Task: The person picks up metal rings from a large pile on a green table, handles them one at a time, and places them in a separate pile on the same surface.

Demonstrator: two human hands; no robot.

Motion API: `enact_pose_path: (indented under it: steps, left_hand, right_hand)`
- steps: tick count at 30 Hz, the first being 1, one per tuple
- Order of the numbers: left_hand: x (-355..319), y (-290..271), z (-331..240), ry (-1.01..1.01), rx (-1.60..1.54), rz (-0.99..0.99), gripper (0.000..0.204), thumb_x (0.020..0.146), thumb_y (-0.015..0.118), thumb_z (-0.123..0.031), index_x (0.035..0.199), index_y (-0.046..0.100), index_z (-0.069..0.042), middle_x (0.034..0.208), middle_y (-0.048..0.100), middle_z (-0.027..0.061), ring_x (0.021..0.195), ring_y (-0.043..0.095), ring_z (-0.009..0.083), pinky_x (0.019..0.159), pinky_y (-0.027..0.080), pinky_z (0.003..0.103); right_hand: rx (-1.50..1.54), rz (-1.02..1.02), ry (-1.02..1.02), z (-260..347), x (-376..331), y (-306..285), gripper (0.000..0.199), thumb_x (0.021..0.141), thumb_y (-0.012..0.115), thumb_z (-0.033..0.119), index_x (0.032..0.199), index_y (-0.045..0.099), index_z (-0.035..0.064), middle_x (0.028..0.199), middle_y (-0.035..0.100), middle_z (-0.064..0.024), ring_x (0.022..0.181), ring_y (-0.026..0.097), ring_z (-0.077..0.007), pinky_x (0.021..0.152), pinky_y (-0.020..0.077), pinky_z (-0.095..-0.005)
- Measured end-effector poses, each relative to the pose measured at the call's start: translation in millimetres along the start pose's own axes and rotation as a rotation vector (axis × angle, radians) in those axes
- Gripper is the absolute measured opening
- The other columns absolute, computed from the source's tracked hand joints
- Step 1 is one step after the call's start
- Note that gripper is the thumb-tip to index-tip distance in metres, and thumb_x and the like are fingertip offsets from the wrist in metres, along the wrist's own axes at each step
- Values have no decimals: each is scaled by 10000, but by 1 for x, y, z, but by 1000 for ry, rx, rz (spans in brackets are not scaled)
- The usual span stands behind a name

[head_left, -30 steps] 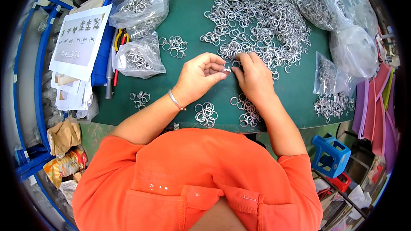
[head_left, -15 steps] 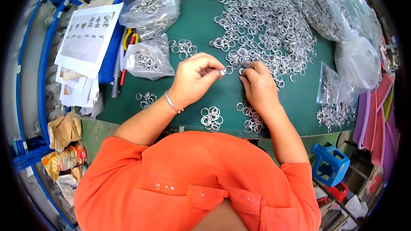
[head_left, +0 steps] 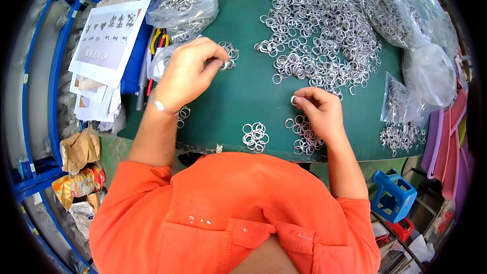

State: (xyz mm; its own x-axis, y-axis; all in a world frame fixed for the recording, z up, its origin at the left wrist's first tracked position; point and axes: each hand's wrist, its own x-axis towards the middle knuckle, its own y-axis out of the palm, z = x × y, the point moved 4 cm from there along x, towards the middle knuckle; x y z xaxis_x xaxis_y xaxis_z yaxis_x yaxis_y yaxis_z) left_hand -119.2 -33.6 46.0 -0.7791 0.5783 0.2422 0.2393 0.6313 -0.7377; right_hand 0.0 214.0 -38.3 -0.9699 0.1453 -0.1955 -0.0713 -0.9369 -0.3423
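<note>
1. Your right hand (head_left: 324, 114), right of centre in the frame, holds a silver ring (head_left: 292, 100) over the green desk (head_left: 238, 99), its grip narrowed to a thumb-and-finger pinch.
2. Your left hand (head_left: 185, 71), left of centre, hovers by a small ring cluster (head_left: 231, 53); its grip is narrow, but blur and fingers make it impossible to tell whether it holds anything.
3. Loose and overlapping, the main heap of rings (head_left: 324, 30) spreads across the upper centre and right of the frame.
4. Set apart are a lower-centre group (head_left: 255, 137), a right-hand group (head_left: 306, 137) near your right forearm, and a few rings (head_left: 183, 114) partly hidden by your left wrist.
5. By appearances, the work is at an early stage: only modest groups stand separate, while the far larger heap looks undivided.
6. Bagged rings (head_left: 187, 7) sit at upper left, apart from the loose ones.
</note>
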Motion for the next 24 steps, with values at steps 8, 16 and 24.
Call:
enact_pose_path:
  steps: [8, 16, 24]
  left_hand:
    - [-84, -44, 30, -143, 268, 527, 58, 721, 665, 29, 767, 642, 2, 760, 619, 138, 755, 621, 329, 661, 493, 385]
    - [-62, -20, 2, -69, 179, 434, 72, 753, 700, -23, 771, 634, -2, 775, 617, 143, 712, 610, 331, 632, 486, 400]
    - [11, 112, -14, 83, -16, 52, 134, 788, 702, -47, 879, 607, -23, 801, 583, 123, 733, 601, 315, 658, 496, 385]
  right_hand:
    - [453, 123, 100, 3, -3, 9, 132, 854, 662, -40, 984, 659, -21, 861, 686, -53, 772, 655, -98, 697, 539, -220]
    - [291, -124, -300, 20, -19, 3, 401, 803, 677, -91, 1162, 527, 5, 906, 675, -85, 839, 661, -137, 760, 529, -258]
    - [58, -254, -436, 26, -43, -15, 220, 775, 681, -103, 963, 630, -1, 874, 692, -88, 803, 669, -147, 710, 532, -266]
